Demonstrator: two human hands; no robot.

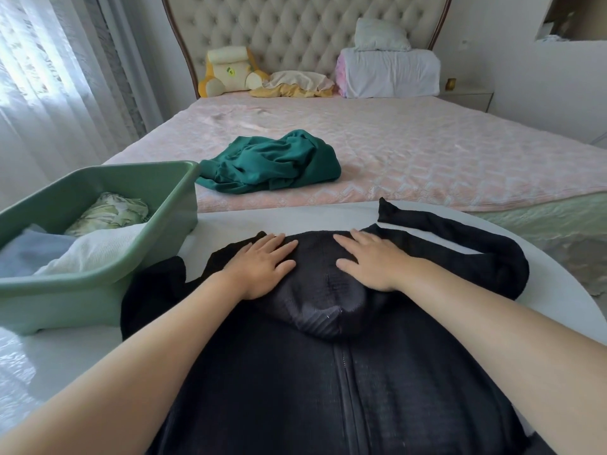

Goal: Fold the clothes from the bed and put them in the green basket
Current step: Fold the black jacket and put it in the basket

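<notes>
Hoodie (328,372) lies zip-up, long axis six to twelve o'clock. Left hand (262,267) and right hand (371,261) press flat on hood (315,290), fingers straight, holding nothing. Sleeve (460,244) at two o'clock, nearer right hand.

A zipped garment (328,372) lies spread on the near table (555,277), a basket (82,300) holding folded clothes (95,251) stands just left of it, and a crumpled garment (272,165) lies on the bed (427,152) behind, pillows (391,72) farthest.
</notes>
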